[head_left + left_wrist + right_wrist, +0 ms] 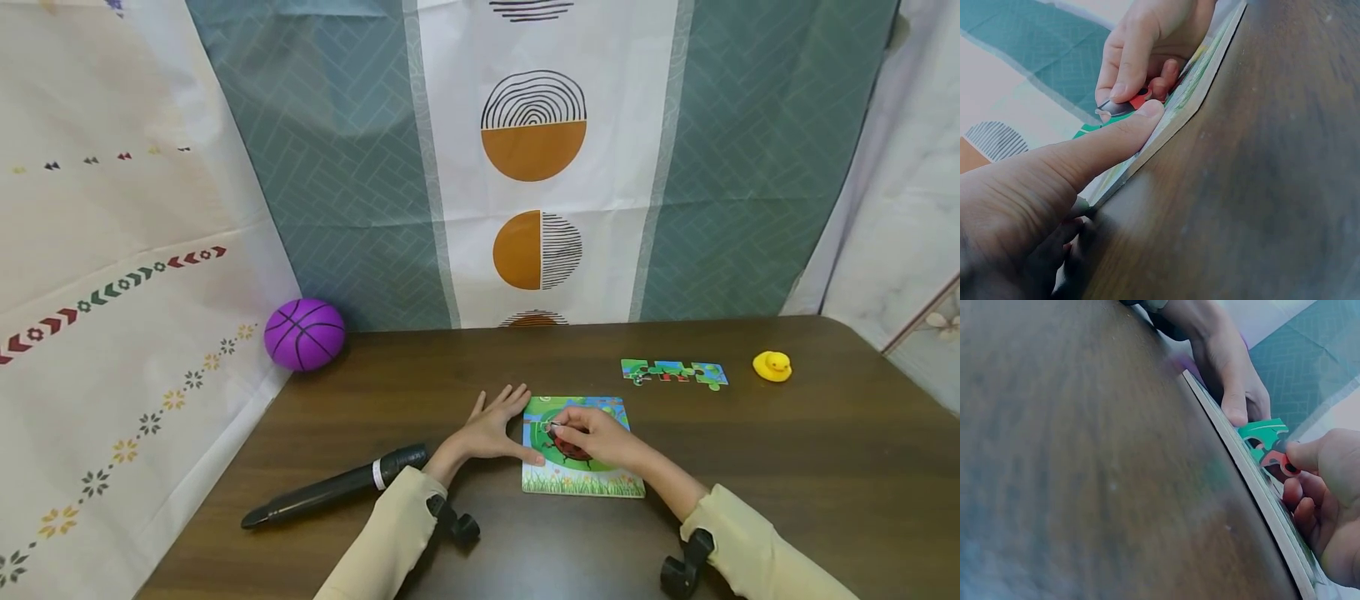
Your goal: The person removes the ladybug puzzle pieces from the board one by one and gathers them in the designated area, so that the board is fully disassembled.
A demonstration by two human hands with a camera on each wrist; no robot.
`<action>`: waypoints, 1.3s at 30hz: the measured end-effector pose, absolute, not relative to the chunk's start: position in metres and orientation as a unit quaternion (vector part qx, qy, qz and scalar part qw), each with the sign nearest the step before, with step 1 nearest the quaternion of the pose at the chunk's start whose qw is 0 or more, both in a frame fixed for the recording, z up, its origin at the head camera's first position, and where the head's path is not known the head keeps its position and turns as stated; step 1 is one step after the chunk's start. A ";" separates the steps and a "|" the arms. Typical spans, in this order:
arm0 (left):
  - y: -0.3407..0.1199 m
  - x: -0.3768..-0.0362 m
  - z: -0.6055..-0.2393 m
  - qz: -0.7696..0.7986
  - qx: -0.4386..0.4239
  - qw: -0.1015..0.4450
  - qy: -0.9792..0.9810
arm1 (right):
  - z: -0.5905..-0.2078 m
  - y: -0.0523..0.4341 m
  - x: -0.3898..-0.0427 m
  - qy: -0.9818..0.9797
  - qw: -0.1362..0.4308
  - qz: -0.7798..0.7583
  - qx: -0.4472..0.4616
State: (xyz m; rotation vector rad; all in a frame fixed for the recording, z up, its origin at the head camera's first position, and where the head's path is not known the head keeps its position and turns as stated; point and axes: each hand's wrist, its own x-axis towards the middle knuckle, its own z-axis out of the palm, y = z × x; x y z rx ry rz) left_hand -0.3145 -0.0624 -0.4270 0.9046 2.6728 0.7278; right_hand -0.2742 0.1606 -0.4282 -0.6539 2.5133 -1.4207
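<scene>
A square ladybug jigsaw board (pixel 585 483) lies on the table, its lower part printed with grass and flowers. Over its picture, my right hand (pixel 600 437) pinches a green, red and black puzzle piece (pixel 1264 432) between thumb and fingers. The piece is tilted up from the board in the right wrist view. My left hand (pixel 489 431) spreads beside the board's left edge, its thumb resting on the edge and its fingers reaching toward the top left corner. In the left wrist view, that thumb (pixel 1141 119) is close to the piece.
Several joined puzzle pieces (pixel 672 372) lie behind the board, with a yellow rubber duck (pixel 772 366) to their right. A purple ball (pixel 304 335) sits at the back left corner. A thick black pen-shaped object (pixel 330 490) lies left of my left forearm.
</scene>
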 end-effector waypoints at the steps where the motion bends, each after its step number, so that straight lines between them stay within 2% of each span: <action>1: -0.062 -0.315 -0.427 0.249 0.309 0.114 0.911 | -0.428 0.160 -0.274 0.847 0.088 -0.478 -0.217; 12: -0.061 -0.318 -0.422 0.248 0.311 0.112 0.911 | -0.428 0.151 -0.277 0.880 0.030 -0.455 -0.134; 18: -0.061 -0.317 -0.427 0.249 0.309 0.106 0.912 | -0.430 0.145 -0.275 0.872 0.022 -0.486 -0.058; 25: -0.063 -0.315 -0.430 0.254 0.311 0.113 0.909 | -0.429 0.152 -0.275 0.830 0.033 -0.556 -0.028; 30: -0.067 -0.318 -0.428 0.251 0.316 0.107 0.909 | -0.420 0.176 -0.284 0.790 0.015 -0.613 -0.001; 35: -0.068 -0.318 -0.429 0.258 0.322 0.110 0.904 | -0.419 0.220 -0.292 0.807 -0.029 -0.589 0.031; 39: -0.065 -0.316 -0.432 0.260 0.323 0.109 0.903 | -0.424 0.250 -0.293 0.814 -0.036 -0.576 0.062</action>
